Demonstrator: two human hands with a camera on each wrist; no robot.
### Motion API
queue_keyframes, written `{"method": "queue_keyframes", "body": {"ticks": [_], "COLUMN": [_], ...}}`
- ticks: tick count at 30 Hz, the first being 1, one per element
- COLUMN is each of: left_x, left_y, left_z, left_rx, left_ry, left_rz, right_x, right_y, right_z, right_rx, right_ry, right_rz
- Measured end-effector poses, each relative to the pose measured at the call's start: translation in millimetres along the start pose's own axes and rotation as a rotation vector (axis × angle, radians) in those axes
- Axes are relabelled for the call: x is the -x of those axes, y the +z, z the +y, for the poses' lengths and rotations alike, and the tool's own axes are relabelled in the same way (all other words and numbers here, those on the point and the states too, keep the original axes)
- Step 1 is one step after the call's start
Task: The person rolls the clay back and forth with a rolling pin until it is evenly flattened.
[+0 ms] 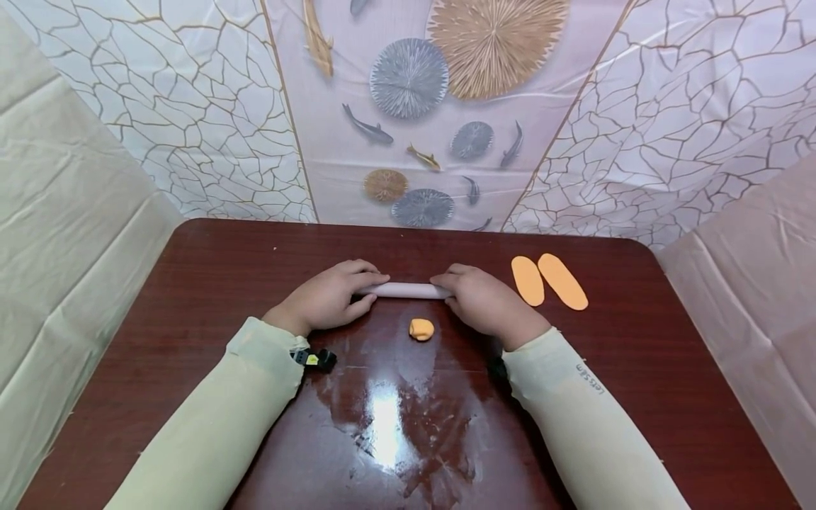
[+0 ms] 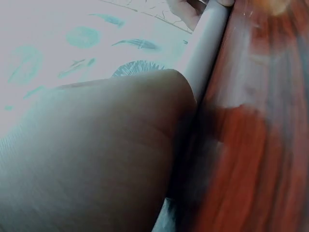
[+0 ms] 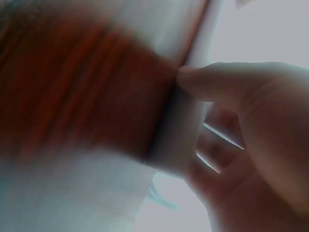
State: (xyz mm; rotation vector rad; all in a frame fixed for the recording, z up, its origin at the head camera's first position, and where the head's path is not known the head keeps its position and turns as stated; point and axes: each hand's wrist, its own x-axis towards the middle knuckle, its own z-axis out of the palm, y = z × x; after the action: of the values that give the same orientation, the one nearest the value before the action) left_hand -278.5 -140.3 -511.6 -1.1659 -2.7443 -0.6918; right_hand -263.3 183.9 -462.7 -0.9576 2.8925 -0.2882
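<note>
A pale rolling pin, a plain smooth cylinder, lies crosswise between the two hands near the middle of the table. My left hand grips its left end, thumb in front and fingers over the back. At the other end, my right hand holds it, its thumb along the near side in the right wrist view. Just in front of the pin sits a small orange lump of clay. In the left wrist view the back of the left hand covers much of the pin's near end.
Two flat orange oval pieces lie side by side at the table's back right. The dark red wooden table has whitish smears in front of the hands. Patterned sheets hang behind it, with plain cloth on both sides.
</note>
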Motion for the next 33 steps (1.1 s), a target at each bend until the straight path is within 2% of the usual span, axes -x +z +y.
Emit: {"method": "queue_keyframes", "body": {"ticks": [6, 17, 22, 27, 33], "left_x": [-0.7, -0.3, -6.6, -11.9, -11.8], "left_y": [1.1, 2.1, 1.8, -0.8, -2.7], "left_z": [-2.9, -3.1, 0.8, 11.7, 20.4], "left_rx": [-0.034, -0.050, -0.077, -0.143, -0.178], "left_ry": [0.056, 0.070, 0.068, 0.070, 0.064], "left_rz": [0.025, 0.022, -0.007, -0.051, -0.096], "right_x": [1.2, -0.1, -0.3, 0.6, 1.5], "right_y": [-0.5, -0.7, -0.6, 0.5, 1.2], "right_z": [-0.6, -2.7, -2.2, 0.5, 2.1], "right_rx": [0.010, 0.021, 0.021, 0.019, 0.019], "right_ry": [-0.003, 0.004, 0.004, -0.001, -0.007], "right_rz": [0.005, -0.010, -0.008, -0.007, -0.009]}}
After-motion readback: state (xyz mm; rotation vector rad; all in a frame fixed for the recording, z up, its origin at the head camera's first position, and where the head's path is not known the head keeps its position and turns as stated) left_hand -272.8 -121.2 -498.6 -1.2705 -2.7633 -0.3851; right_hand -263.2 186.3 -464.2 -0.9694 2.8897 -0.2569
